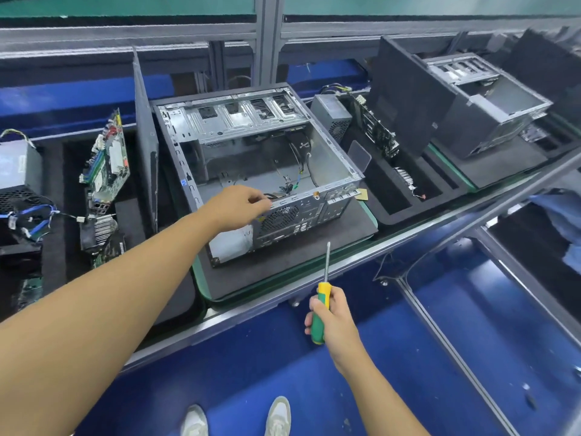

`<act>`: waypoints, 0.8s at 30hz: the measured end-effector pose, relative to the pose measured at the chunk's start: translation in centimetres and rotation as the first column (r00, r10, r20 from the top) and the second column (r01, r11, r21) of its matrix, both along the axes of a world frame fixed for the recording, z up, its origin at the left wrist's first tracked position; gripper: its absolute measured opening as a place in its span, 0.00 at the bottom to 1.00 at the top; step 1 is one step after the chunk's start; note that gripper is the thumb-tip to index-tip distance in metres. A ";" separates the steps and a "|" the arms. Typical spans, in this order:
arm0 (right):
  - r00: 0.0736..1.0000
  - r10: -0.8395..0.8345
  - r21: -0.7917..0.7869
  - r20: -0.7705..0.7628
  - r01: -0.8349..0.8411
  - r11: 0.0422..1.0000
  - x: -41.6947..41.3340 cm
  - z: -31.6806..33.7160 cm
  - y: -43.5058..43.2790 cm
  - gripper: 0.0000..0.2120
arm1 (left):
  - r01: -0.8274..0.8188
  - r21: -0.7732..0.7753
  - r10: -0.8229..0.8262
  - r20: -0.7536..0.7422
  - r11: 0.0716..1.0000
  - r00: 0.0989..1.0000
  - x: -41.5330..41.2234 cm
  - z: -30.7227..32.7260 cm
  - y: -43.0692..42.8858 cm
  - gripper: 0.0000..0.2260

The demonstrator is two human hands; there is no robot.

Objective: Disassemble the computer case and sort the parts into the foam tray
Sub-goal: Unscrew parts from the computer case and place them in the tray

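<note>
Head view shows the computer case (251, 121) lying open side up on a dark mat (283, 262) on the worktop. Its inside is nearly stripped, with only loose cables (289, 188) left near the rear wall. The left hand (239, 204) reaches over that rear edge with its fingers curled at the cables; I cannot tell whether it pinches a cable or only the metal rim. The right hand (334, 319) is wrapped round the handle of a green and yellow screwdriver (323, 294), tip up, well apart from the case. The foam tray (386, 209) sits just beside the case on its right and holds a power supply (331, 118) and a circuit board (377, 127) standing in slots.

The step looks like freeing the remaining wiring. Doing it well likely means gripping each lead at its connector rather than mid-wire and pulling straight out. It also means keeping skin off the stamped metal edge and bringing the screwdriver in only if a fastener holds a cable.
</note>
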State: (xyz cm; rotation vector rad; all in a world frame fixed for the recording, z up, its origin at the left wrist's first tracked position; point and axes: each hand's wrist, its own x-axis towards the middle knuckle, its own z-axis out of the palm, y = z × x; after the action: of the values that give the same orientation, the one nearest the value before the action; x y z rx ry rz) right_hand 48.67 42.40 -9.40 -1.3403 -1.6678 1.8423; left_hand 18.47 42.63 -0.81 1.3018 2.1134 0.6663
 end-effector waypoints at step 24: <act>0.972 0.227 0.214 -0.053 -0.211 0.954 -2.5 7.7 9.4 0.06 | -0.364 0.308 0.306 0.221 0.879 0.926 -0.8 3.6 1.5 0.10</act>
State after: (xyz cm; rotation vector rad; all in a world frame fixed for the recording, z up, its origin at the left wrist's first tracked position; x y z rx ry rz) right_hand 46.12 51.81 -1.67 -1.0220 -1.9724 1.7501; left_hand 17.71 44.18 2.82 1.0041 2.1668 1.2984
